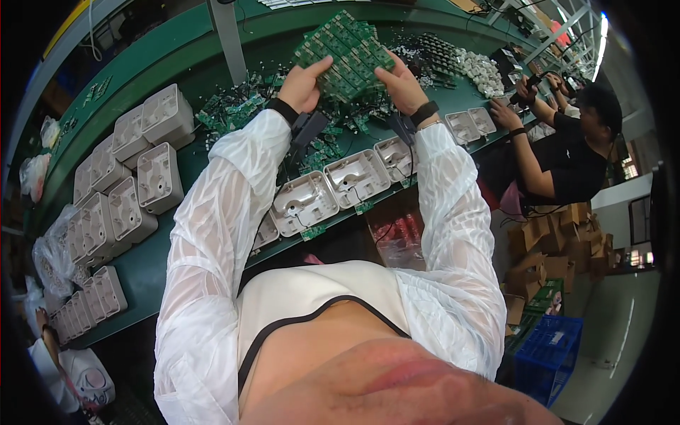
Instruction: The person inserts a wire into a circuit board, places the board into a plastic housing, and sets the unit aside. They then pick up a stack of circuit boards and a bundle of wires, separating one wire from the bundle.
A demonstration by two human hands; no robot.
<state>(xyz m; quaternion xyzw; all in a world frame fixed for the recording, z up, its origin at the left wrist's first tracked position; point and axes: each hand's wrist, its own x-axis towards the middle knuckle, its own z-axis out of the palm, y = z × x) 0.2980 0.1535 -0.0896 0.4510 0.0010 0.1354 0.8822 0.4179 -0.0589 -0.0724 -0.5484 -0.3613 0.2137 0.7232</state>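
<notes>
Between my two hands, above the green workbench [152,244], is a panel of green circuit boards [343,58], tilted, perhaps several layers thick. My left hand [302,86] grips its left edge with the thumb on top. On the opposite edge, my right hand [404,85] is closed the same way. Below the panel lies a heap of loose circuit boards with black wires [237,105]. Along the bench's front edge stands a row of open off-white plastic housings [306,204]; small boards on wires hang from some of them.
More off-white housings [159,177] are stacked to the left. A metal post [227,39] rises at the back. White small parts [482,74] lie to the right, near a co-worker in black [577,159]. Cardboard boxes [559,241] and a blue crate [549,350] are at lower right.
</notes>
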